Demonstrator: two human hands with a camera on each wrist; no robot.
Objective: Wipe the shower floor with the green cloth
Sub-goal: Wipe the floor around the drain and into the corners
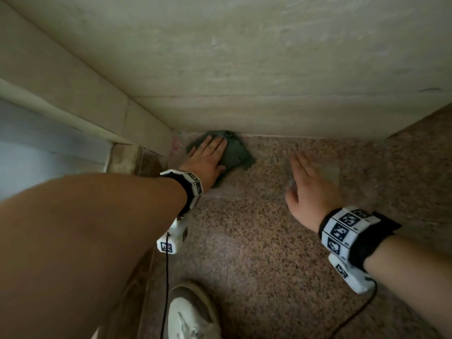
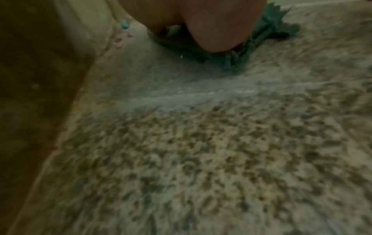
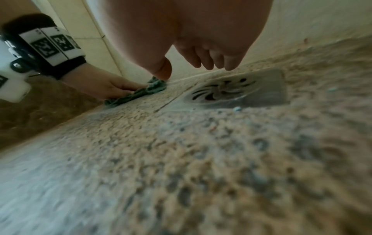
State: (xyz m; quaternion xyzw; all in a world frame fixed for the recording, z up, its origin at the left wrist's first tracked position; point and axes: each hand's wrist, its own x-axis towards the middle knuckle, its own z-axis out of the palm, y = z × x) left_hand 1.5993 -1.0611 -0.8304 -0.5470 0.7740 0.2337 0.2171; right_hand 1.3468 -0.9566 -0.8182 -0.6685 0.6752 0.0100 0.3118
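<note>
The green cloth (image 1: 236,152) lies crumpled on the speckled shower floor (image 1: 256,236), pushed into the corner where floor meets wall. My left hand (image 1: 208,155) presses flat on it with straight fingers. In the left wrist view the cloth (image 2: 267,30) bunches out from under my palm. In the right wrist view the left hand (image 3: 112,85) lies on the cloth (image 3: 141,93). My right hand (image 1: 308,184) hovers over the floor to the right, fingers loose and empty, above the metal floor drain (image 3: 237,90).
A beige tiled wall (image 1: 244,69) rises directly behind the cloth. A raised threshold (image 1: 127,157) borders the floor on the left. My bare knee (image 1: 85,241) fills the lower left, and a white shoe (image 1: 190,314) stands near the bottom edge.
</note>
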